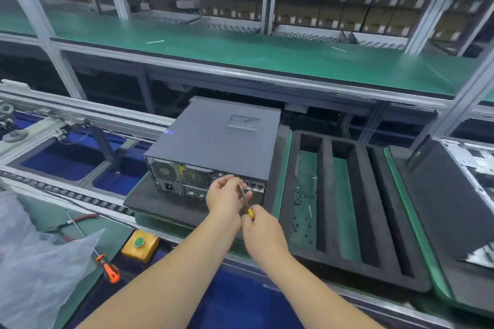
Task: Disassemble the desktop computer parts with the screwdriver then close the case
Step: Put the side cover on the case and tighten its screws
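A dark grey desktop computer case (213, 139) lies on a black foam pad, its rear panel with fans and ports facing me and its cover on. My right hand (260, 232) grips the yellow handle of a thin screwdriver (245, 199). Its shaft points up toward the top edge of the rear panel. My left hand (226, 199) is at the rear panel, fingers curled around the shaft near its tip. The tip itself is hidden behind those fingers.
A black foam tray (355, 211) with long slots and several small screws lies to the right. Another case (454, 195) stands at the far right. An orange screwdriver (107, 267), red pliers (72, 222), a yellow button box (140, 244) and a plastic bag (34, 262) sit at left.
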`<state>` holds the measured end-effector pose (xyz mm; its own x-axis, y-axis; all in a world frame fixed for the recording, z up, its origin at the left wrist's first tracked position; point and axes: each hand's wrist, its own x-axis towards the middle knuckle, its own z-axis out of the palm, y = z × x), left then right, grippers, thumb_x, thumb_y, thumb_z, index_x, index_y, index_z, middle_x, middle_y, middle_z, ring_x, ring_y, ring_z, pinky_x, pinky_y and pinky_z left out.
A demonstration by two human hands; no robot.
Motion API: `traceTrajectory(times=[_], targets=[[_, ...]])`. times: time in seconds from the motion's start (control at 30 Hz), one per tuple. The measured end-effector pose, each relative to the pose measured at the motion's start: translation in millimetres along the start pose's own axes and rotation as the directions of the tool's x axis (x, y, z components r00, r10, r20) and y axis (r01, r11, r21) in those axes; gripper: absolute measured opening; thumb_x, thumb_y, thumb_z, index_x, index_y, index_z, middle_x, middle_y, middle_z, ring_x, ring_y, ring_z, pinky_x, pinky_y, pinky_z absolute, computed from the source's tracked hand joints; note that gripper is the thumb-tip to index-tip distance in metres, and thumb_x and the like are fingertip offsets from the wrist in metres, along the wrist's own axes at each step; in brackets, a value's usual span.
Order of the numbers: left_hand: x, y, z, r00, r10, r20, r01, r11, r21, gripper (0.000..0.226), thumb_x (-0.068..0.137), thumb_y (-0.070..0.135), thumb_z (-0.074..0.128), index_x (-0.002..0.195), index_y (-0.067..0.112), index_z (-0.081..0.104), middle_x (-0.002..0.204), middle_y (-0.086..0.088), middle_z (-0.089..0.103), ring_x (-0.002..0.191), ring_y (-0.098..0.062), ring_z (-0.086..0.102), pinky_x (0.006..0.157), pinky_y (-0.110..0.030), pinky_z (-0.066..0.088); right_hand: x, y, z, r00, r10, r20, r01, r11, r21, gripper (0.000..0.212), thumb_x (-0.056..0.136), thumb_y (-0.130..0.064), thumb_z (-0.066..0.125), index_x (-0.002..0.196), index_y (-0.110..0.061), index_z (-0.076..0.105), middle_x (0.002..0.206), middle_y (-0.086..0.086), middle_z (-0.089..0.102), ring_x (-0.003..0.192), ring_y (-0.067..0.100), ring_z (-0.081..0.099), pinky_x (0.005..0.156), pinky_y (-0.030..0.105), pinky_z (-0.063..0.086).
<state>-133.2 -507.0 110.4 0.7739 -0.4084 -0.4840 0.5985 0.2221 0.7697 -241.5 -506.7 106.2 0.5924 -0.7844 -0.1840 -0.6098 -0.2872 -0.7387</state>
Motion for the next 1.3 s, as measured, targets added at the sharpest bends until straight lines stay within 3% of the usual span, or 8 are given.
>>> traceTrajectory(times=[0.27,0.4,0.5,0.63,0.87,1.1,1.3], targets=[[16.3,-20.9,-27.2,0.978,-0.155,0.142,0.144,0.986,0.084,0.007,0.099,0.002,0.061,0.098,0.008,0.064,0.086,-0.009,0.068,0.076,-0.018,0.066,0.071,-0.031,0.061,-21.6,9.5,41.2,0.983,0.155,-0.094,-0.154,0.988,0.019,0.026,0.103,-0.026,0.039,0.078,-0.023,0.04,0.076,-0.003,0.053,0.061,0.014,0.042,0.054,0.032,0.035],[21.7,-23.5,-21.0,0.963,-0.192,0.187,0.181,0.98,0.078,0.013,0.097,-0.001,0.059,0.089,0.008,0.064,0.07,-0.005,0.066,0.069,-0.017,0.063,0.07,-0.03,0.057,-17.7,11.3,39.3,0.962,0.214,-0.168,-0.208,0.977,0.052,0.024,0.102,-0.026,0.04,0.079,-0.021,0.039,0.078,0.0,0.053,0.063,0.016,0.041,0.054,0.032,0.034],[28.6,-23.3,-12.9,0.96,-0.181,0.214,0.166,0.983,0.082,0.007,0.097,-0.001,0.06,0.095,0.005,0.062,0.07,-0.004,0.067,0.063,-0.014,0.063,0.067,-0.027,0.058,-11.4,12.3,38.2,0.954,0.225,-0.199,-0.218,0.974,0.055,0.024,0.104,-0.026,0.04,0.081,-0.021,0.042,0.079,-0.001,0.053,0.064,0.014,0.044,0.055,0.03,0.036],[32.2,-26.4,-5.3,0.964,-0.189,0.186,0.177,0.981,0.084,0.013,0.097,0.002,0.064,0.103,0.01,0.057,0.081,-0.006,0.074,0.065,-0.014,0.071,0.062,-0.028,0.058,-8.8,16.6,38.1,0.955,0.212,-0.207,-0.216,0.976,0.002,0.027,0.105,-0.026,0.04,0.078,-0.023,0.039,0.074,-0.003,0.051,0.06,0.012,0.042,0.052,0.028,0.031],[31.4,-29.0,-4.5,0.967,-0.197,0.163,0.186,0.979,0.079,0.019,0.097,0.002,0.065,0.113,0.007,0.057,0.089,-0.01,0.075,0.072,-0.015,0.074,0.071,-0.031,0.061,-3.9,16.1,40.1,0.967,0.155,-0.204,-0.161,0.987,-0.012,0.032,0.111,-0.032,0.035,0.079,-0.028,0.039,0.078,-0.003,0.057,0.065,0.011,0.048,0.055,0.03,0.036],[26.9,-25.3,-6.7,0.962,-0.214,0.167,0.204,0.976,0.075,0.017,0.097,0.002,0.064,0.112,0.006,0.058,0.091,-0.013,0.074,0.076,-0.019,0.073,0.076,-0.036,0.063,2.0,13.4,41.9,0.967,0.175,-0.185,-0.174,0.984,0.024,0.029,0.111,-0.033,0.034,0.086,-0.025,0.045,0.085,-0.001,0.063,0.07,0.013,0.053,0.055,0.03,0.037],[27.3,-25.7,-2.2,0.975,-0.19,0.118,0.177,0.978,0.11,0.012,0.091,0.0,0.066,0.1,0.008,0.063,0.086,-0.013,0.074,0.07,-0.019,0.072,0.065,-0.034,0.063,2.5,14.7,40.5,0.965,0.179,-0.191,-0.176,0.984,0.034,0.032,0.111,-0.035,0.033,0.082,-0.027,0.043,0.085,-0.001,0.063,0.068,0.013,0.051,0.055,0.03,0.036]])
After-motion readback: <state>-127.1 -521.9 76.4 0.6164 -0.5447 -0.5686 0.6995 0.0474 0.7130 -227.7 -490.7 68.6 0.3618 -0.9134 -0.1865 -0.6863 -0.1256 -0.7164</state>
